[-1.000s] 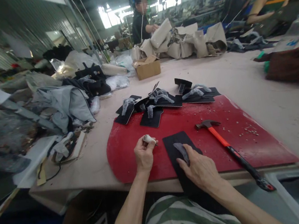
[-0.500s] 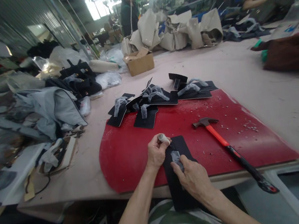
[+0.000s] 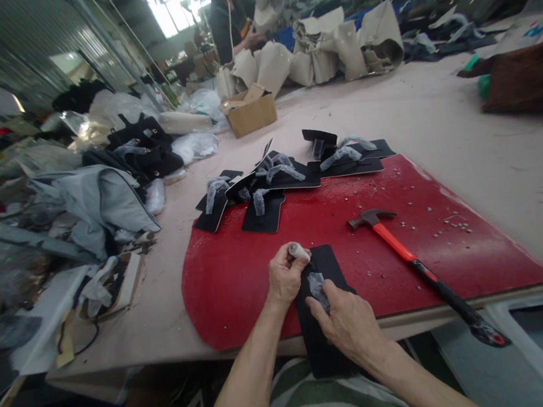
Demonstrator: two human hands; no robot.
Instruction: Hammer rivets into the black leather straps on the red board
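The left hand has its fingers curled shut around a small pale-tipped tool; the right hand pinches what looks like a grey wrapped fitting on the black panel, which lies on the red mat at the tabletop's near edge

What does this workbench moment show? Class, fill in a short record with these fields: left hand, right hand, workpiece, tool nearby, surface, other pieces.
left hand: left hand grips a small white-tipped tool
right hand: right hand pinches a grey wrapped bit
workpiece: black flat panel, hanging over the table edge
tool nearby: orange-handled hammer, lying untouched
surface: red mat on a pale table
other pieces: pile of black panels at the mat's far edge
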